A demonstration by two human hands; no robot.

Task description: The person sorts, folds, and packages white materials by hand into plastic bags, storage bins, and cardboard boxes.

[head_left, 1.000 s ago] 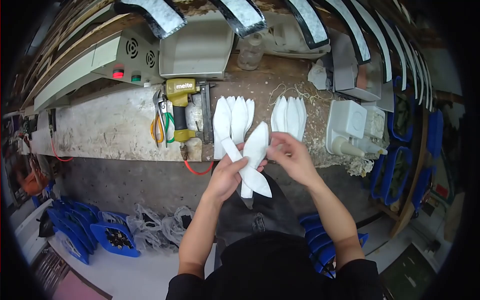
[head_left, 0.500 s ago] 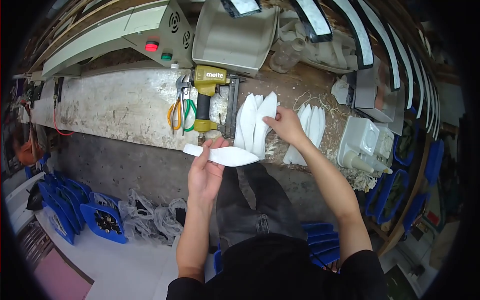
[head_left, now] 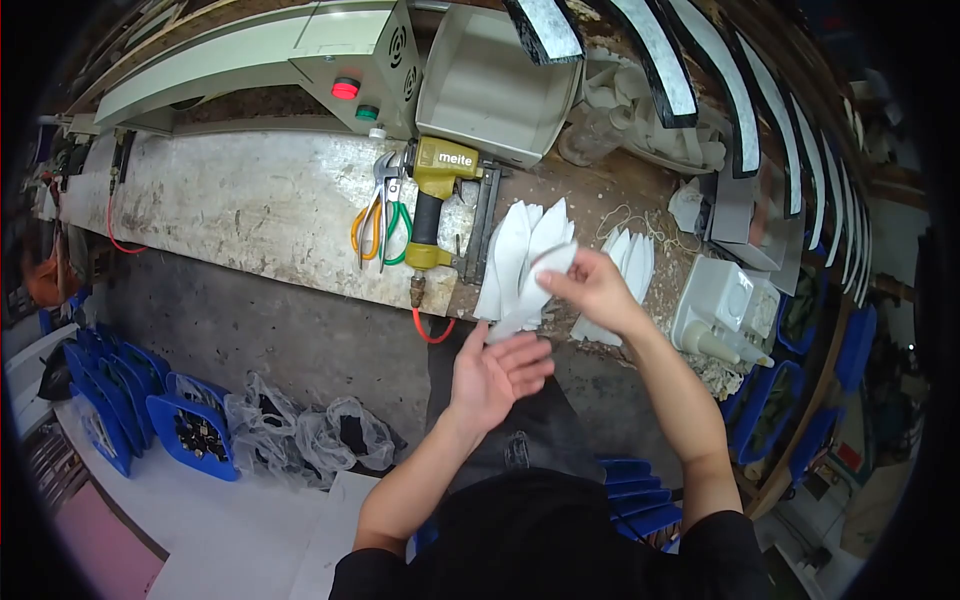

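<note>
My right hand (head_left: 592, 286) pinches the upper end of a white leaf-shaped piece (head_left: 532, 294), which slants down toward my left hand. Palm up and fingers spread, my left hand (head_left: 502, 378) is below the bench edge, close to the lower tip of that piece; whether it touches is unclear. Behind them on the bench lies a pile of white pieces (head_left: 508, 252), with a second pile (head_left: 634, 262) to its right. Left of the piles rests a yellow and black nail gun (head_left: 430, 205), beside pliers (head_left: 383, 190) and scissors with orange and green handles (head_left: 398, 232).
A grey machine (head_left: 345, 50) with red and green buttons and a grey tray (head_left: 500, 75) stand at the back. Black-and-white strips (head_left: 735, 85) hang at upper right. White glue bottles (head_left: 715, 342) are at the right. Blue bins (head_left: 205, 425) stand lower left.
The white piece that lay across my left hand is no longer there; that hand has moved right and opened. My right hand now holds a piece lifted off the pile. The view has shifted slightly.
</note>
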